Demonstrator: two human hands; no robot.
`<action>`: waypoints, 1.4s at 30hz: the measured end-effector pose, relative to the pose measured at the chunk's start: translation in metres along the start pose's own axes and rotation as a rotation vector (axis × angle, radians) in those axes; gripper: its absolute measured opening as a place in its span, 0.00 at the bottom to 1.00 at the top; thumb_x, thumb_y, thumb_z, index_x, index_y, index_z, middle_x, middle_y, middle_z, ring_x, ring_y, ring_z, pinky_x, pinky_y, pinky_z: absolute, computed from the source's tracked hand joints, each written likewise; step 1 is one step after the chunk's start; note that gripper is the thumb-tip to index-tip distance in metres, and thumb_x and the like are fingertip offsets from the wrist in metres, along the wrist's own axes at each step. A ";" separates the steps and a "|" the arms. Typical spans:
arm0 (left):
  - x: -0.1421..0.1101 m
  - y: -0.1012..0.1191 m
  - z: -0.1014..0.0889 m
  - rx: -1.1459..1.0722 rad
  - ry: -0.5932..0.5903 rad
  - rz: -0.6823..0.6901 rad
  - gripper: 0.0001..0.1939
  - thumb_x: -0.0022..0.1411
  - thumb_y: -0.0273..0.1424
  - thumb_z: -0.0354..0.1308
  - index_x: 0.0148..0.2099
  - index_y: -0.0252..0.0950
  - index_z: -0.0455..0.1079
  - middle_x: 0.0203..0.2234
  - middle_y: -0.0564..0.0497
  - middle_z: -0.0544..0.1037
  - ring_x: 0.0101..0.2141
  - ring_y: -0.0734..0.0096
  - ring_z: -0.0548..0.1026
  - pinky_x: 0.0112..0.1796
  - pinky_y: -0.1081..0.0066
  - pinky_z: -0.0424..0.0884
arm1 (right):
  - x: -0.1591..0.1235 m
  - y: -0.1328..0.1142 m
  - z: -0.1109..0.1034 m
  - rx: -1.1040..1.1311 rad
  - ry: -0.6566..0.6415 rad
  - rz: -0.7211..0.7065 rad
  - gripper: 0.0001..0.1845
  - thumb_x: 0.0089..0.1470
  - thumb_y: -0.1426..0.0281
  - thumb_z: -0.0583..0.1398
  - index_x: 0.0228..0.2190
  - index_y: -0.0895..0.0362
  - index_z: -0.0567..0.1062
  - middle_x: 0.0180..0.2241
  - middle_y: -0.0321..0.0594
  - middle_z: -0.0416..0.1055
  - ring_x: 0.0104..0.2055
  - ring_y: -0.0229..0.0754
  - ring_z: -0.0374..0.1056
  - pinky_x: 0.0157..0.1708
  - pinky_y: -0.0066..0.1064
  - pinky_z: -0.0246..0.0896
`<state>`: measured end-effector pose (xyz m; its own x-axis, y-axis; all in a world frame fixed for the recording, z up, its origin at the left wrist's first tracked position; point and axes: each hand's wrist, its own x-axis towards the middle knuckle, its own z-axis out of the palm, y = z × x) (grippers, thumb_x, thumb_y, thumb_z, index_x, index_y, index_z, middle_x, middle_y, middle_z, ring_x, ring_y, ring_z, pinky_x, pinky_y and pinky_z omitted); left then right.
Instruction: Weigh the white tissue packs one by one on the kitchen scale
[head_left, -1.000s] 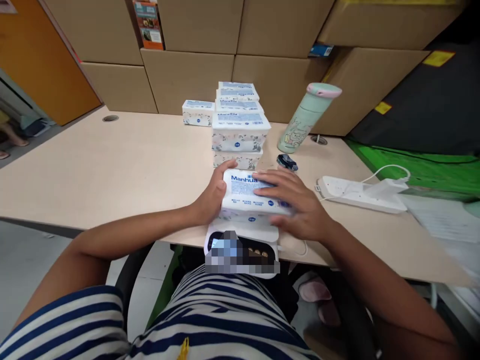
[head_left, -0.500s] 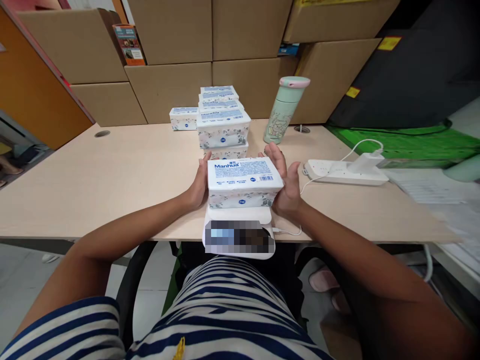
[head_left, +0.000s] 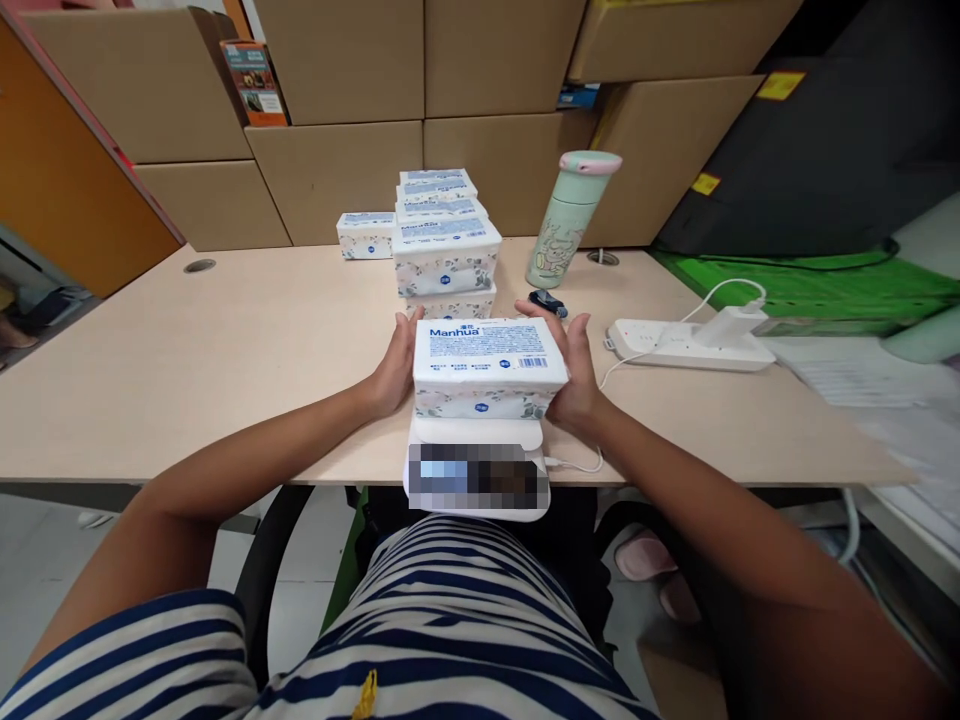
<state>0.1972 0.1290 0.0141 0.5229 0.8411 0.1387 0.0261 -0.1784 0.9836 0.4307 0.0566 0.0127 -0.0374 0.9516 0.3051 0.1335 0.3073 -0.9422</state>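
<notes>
A white tissue pack point(head_left: 487, 365) with blue "Manhua" print sits on a white scale point(head_left: 477, 470) at the desk's front edge. My left hand point(head_left: 394, 365) presses against the pack's left side, fingers together. My right hand point(head_left: 571, 365) presses against its right side, so both hands grip the pack. Behind it stands a stack of like tissue packs point(head_left: 446, 250), and one more tissue pack point(head_left: 365, 234) lies to their left.
A mint green bottle point(head_left: 564, 222) with a pink lid stands at the back right, with a small dark object point(head_left: 547, 302) in front of it. A white power strip point(head_left: 690, 342) with a plugged charger lies to the right. Cardboard boxes point(head_left: 352, 170) line the back of the desk point(head_left: 187, 350).
One second ago my right hand lay on top of the pack; now it is flat against the right side. The pack is squared up on the scale. The view has steadied.
</notes>
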 end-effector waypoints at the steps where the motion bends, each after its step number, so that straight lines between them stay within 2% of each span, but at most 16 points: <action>1: 0.000 -0.001 -0.001 -0.010 -0.011 0.000 0.47 0.73 0.63 0.20 0.82 0.46 0.43 0.71 0.43 0.71 0.71 0.53 0.69 0.63 0.45 0.72 | 0.001 -0.001 -0.001 0.057 0.026 0.021 0.62 0.51 0.22 0.32 0.73 0.44 0.56 0.63 0.48 0.72 0.64 0.61 0.72 0.61 0.57 0.68; 6: 0.005 -0.007 -0.010 -0.201 -0.071 -0.049 0.47 0.72 0.65 0.25 0.81 0.47 0.48 0.68 0.43 0.74 0.70 0.50 0.69 0.65 0.44 0.70 | 0.011 0.001 -0.011 0.207 0.165 0.068 0.59 0.53 0.23 0.37 0.65 0.49 0.65 0.62 0.50 0.73 0.63 0.60 0.72 0.59 0.57 0.70; 11: 0.017 -0.008 -0.031 -0.584 -0.200 -0.119 0.51 0.68 0.69 0.33 0.76 0.41 0.59 0.63 0.39 0.78 0.67 0.40 0.72 0.67 0.42 0.66 | 0.019 0.009 -0.015 0.413 0.347 0.053 0.50 0.52 0.22 0.45 0.50 0.47 0.76 0.51 0.44 0.80 0.58 0.54 0.75 0.56 0.49 0.73; 15: 0.021 -0.008 -0.040 -0.706 -0.226 -0.200 0.51 0.68 0.69 0.33 0.75 0.40 0.62 0.61 0.38 0.80 0.65 0.39 0.75 0.66 0.44 0.67 | 0.021 0.009 -0.015 0.527 0.363 0.099 0.45 0.52 0.24 0.50 0.46 0.47 0.77 0.47 0.42 0.81 0.55 0.54 0.77 0.56 0.50 0.74; 23: 0.020 -0.010 -0.040 -0.684 -0.228 -0.225 0.45 0.69 0.67 0.40 0.70 0.41 0.67 0.58 0.38 0.82 0.61 0.39 0.78 0.64 0.42 0.69 | 0.023 0.010 -0.019 0.550 0.302 0.170 0.43 0.53 0.25 0.52 0.46 0.47 0.74 0.48 0.43 0.80 0.57 0.56 0.76 0.55 0.53 0.75; 27: 0.021 -0.011 -0.042 -0.640 -0.233 -0.216 0.46 0.67 0.68 0.41 0.69 0.41 0.68 0.57 0.38 0.83 0.61 0.39 0.78 0.64 0.42 0.68 | 0.022 0.010 -0.019 0.541 0.286 0.194 0.43 0.52 0.25 0.53 0.45 0.47 0.74 0.48 0.43 0.80 0.58 0.57 0.76 0.54 0.53 0.76; 35: 0.018 0.000 -0.031 -0.483 -0.348 -0.172 0.47 0.65 0.71 0.42 0.73 0.47 0.64 0.59 0.43 0.82 0.66 0.40 0.74 0.66 0.43 0.65 | 0.020 0.010 -0.017 0.566 0.203 0.275 0.44 0.53 0.24 0.51 0.48 0.47 0.75 0.45 0.43 0.83 0.55 0.59 0.79 0.50 0.55 0.77; 39: 0.018 0.002 -0.030 -0.414 -0.394 -0.143 0.43 0.70 0.66 0.41 0.74 0.46 0.62 0.61 0.44 0.81 0.67 0.43 0.72 0.69 0.43 0.62 | 0.017 0.008 -0.016 0.571 0.189 0.301 0.47 0.53 0.24 0.51 0.52 0.47 0.75 0.44 0.43 0.84 0.53 0.60 0.80 0.49 0.55 0.78; 42: 0.020 0.000 -0.033 -0.379 -0.384 -0.134 0.41 0.72 0.62 0.41 0.75 0.44 0.60 0.61 0.43 0.80 0.69 0.44 0.71 0.70 0.43 0.60 | 0.015 0.006 -0.016 0.561 0.186 0.322 0.49 0.52 0.23 0.51 0.54 0.47 0.76 0.43 0.43 0.84 0.51 0.59 0.81 0.49 0.54 0.78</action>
<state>0.1794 0.1627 0.0202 0.8110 0.5844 0.0273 -0.1576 0.1734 0.9722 0.4466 0.0728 0.0142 0.0961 0.9949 -0.0315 -0.4274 0.0127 -0.9040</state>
